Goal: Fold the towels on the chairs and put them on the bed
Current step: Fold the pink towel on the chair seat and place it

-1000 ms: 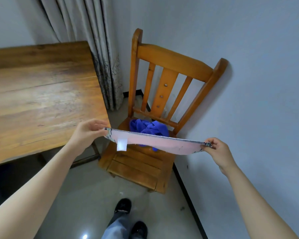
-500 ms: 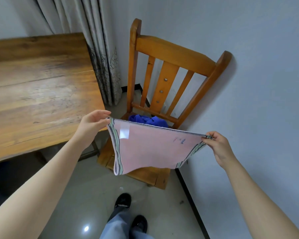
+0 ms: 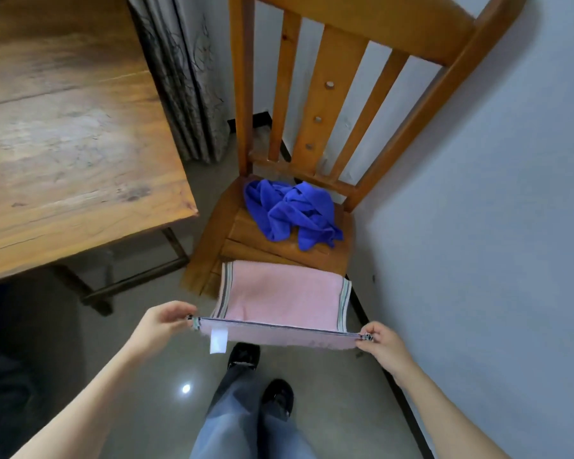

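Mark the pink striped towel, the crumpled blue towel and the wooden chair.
pink striped towel (image 3: pixel 279 293): head view, middle of its pink panel.
crumpled blue towel (image 3: pixel 292 213): head view, centre of the heap.
wooden chair (image 3: pixel 322 101): head view, wide middle back slat.

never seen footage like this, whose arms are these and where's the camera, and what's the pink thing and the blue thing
No machine here: a person wears one wide-angle camera on the head, looking forward and down, so the two bare arms are the person's own. There is only this one view. The left hand and the right hand each pinch a corner of a pink rectangular towel with striped ends, pulling its near edge taut; its far end seems to rest on the front of the wooden slat-back chair. On the seat lies a crumpled blue cloth towel, unfolded. To the left stands a brown wooden table, with a grey curtain behind it. Below are the person's dark shoes.
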